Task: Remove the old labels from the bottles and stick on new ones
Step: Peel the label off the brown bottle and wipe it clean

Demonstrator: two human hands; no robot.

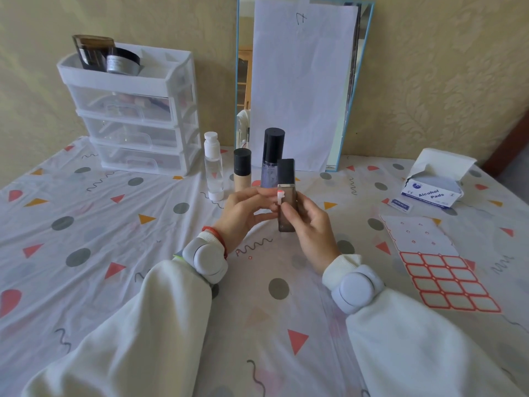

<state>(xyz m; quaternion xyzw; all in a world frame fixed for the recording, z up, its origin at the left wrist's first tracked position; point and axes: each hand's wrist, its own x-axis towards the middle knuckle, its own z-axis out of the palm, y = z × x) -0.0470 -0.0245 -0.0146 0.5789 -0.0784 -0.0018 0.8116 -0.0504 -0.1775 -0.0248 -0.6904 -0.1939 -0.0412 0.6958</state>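
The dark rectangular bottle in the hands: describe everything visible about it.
The dark rectangular bottle is a slim, square-sided flask with a smoky translucent body, a silvery collar and a tall black cap. It is held upright above the patterned tablecloth, in front of three standing bottles. The right hand grips its body from the right side. The left hand pinches a small white label with a red edge at its upper left corner, partly off the surface.

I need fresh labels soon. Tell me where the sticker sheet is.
In the head view, the sticker sheet lies flat on the table's right side, below the alcohol pads box.
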